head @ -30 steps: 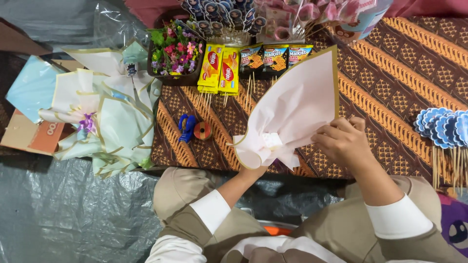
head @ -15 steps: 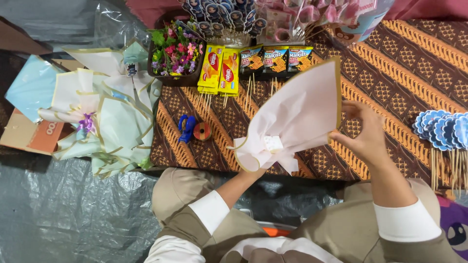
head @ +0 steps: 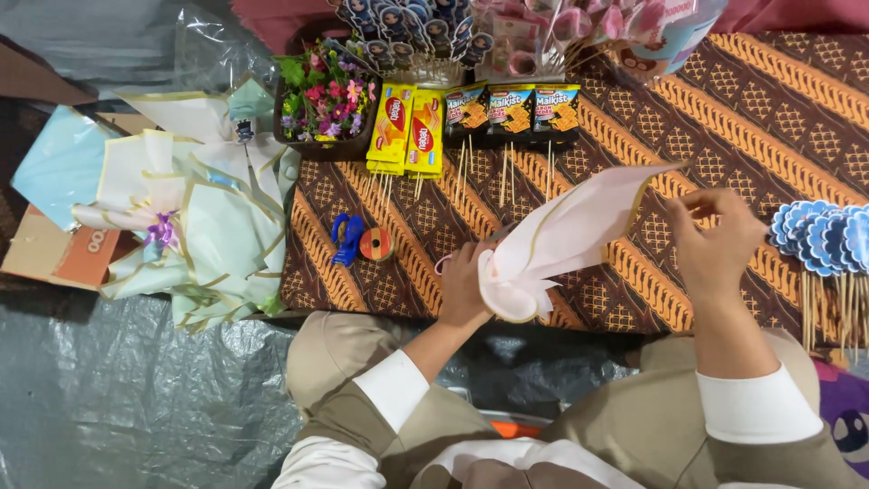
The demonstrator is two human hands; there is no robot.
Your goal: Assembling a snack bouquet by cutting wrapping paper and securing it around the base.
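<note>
Two hands: both work on one pale pink wrapping sheet (head: 566, 240) with a gold edge, held above the patterned cloth (head: 724, 118) in front of the person's knees.
Sheet position: gathered at its lower end, fanning up and to the right; the pinch evidently keeps the folds from springing open.
Left hand (head: 463, 288): closed around the gathered end, serving as the fixed anchor point.
Right hand (head: 715, 244): fingers curled near the sheet's upper right corner; whether they pinch the edge cannot be told.
Near items: blue scissors (head: 347, 239) and a ribbon spool (head: 376, 244) lie just left of the left hand, within easy reach.
Snack packets (head: 412, 127): mounted on skewers, laid in a row beyond the sheet.
Finished wraps: pale green paper bundle (head: 195, 235) set aside, well apart, at far left.
Blue paper toppers (head: 819, 237): on sticks, at right edge.
</note>
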